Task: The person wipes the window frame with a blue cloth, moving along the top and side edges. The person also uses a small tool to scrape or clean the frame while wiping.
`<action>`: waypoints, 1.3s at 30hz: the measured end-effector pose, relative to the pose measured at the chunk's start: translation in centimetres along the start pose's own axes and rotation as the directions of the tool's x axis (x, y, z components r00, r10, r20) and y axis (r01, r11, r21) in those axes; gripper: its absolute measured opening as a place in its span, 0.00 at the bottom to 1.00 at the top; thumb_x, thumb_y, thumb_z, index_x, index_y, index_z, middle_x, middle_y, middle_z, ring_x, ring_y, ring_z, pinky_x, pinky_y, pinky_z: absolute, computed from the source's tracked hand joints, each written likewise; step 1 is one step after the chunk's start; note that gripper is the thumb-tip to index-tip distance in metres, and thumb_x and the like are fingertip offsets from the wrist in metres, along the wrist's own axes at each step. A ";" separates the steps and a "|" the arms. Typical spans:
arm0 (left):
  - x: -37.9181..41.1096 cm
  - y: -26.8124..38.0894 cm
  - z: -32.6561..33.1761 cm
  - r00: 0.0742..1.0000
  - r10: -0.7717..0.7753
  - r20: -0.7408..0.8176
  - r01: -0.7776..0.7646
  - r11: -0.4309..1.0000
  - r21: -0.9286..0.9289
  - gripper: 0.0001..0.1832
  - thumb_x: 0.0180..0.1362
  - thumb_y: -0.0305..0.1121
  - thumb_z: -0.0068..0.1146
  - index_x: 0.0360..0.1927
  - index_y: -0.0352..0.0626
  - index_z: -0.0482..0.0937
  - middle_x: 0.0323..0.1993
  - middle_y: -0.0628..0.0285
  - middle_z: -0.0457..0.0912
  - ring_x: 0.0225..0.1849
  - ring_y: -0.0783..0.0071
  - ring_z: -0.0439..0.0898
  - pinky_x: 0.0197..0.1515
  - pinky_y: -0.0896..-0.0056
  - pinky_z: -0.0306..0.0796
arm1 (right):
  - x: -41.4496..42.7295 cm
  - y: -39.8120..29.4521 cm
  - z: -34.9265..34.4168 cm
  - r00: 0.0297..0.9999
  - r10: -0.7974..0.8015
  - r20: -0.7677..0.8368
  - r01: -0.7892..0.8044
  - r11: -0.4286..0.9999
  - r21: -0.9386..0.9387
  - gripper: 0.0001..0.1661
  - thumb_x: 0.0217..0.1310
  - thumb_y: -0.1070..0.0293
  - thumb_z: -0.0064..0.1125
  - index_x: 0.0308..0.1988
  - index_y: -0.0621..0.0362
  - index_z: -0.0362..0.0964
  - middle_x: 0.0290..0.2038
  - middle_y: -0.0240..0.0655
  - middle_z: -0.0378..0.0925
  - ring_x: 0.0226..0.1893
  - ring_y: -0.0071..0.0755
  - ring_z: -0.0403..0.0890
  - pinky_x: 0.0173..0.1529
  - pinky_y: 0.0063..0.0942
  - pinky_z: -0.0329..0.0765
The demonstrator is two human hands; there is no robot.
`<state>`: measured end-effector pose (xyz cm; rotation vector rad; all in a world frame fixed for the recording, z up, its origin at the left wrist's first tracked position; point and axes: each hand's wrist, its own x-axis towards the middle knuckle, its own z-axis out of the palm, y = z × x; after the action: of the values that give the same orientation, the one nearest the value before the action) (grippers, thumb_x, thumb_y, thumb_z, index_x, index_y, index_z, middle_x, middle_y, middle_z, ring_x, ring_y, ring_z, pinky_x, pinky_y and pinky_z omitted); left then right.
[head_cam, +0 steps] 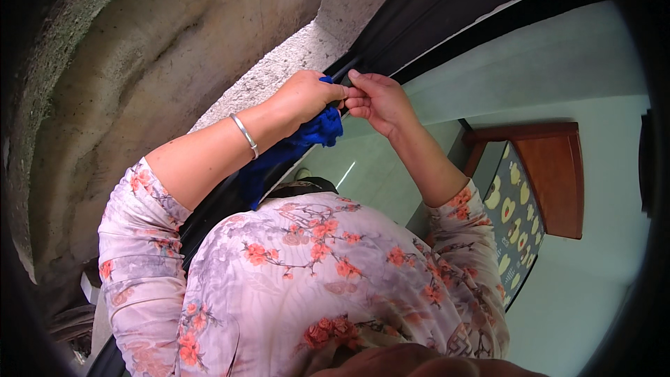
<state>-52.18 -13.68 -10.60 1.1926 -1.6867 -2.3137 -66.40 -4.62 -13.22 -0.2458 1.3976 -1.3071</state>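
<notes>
My left hand (pixel 309 95), a silver bangle on its wrist, grips a blue cloth (pixel 319 128). Part of the cloth bunches below the fingers, and the rest hangs down along a dark window frame (pixel 366 55). My right hand (pixel 379 99) is beside it, fingers curled and thumb raised. The fingertips of both hands meet or nearly meet in front of the frame. Whether the right fingers pinch something small is hidden.
A rough concrete sill (pixel 272 68) and a stained wall (pixel 146 68) lie outside on the left. On the right are a pale room wall (pixel 602 167), a bed's wooden headboard (pixel 555 183) and a patterned mattress (pixel 515 214). Pale floor (pixel 361 167) shows below the hands.
</notes>
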 end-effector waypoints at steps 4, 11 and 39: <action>0.3 -0.5 0.2 0.998 0.056 -0.001 -0.056 0.996 0.068 0.11 0.53 0.35 0.60 0.25 0.37 0.78 0.21 0.65 0.77 0.20 0.81 0.72 0.23 0.80 0.65 | -0.2 0.4 0.1 0.999 -0.054 -0.008 0.054 0.999 -0.003 0.11 0.60 0.64 0.56 0.32 0.60 0.69 0.24 0.34 0.76 0.19 0.22 0.76 0.21 0.17 0.75; 0.6 -0.4 0.4 0.984 0.178 -0.014 -0.163 0.927 0.337 0.10 0.54 0.33 0.58 0.25 0.36 0.78 0.21 0.64 0.77 0.22 0.80 0.73 0.26 0.78 0.66 | -0.3 1.3 -0.1 0.995 -0.093 -0.026 0.096 0.985 0.142 0.08 0.59 0.66 0.57 0.33 0.59 0.70 0.22 0.30 0.74 0.17 0.18 0.73 0.20 0.15 0.74; -5.8 -2.0 -0.7 0.900 0.404 -0.161 -0.434 0.857 -0.278 0.10 0.58 0.34 0.53 0.31 0.36 0.77 0.28 0.63 0.79 0.29 0.80 0.76 0.35 0.81 0.69 | -2.8 -1.1 7.3 0.917 -0.360 0.171 0.362 0.932 0.025 0.09 0.60 0.66 0.54 0.32 0.61 0.71 0.17 0.30 0.70 0.14 0.18 0.70 0.16 0.18 0.70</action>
<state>-46.95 -10.83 -9.11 0.7677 -1.3219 -2.1023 -60.21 -6.90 -8.86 -0.6337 1.2450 -1.5407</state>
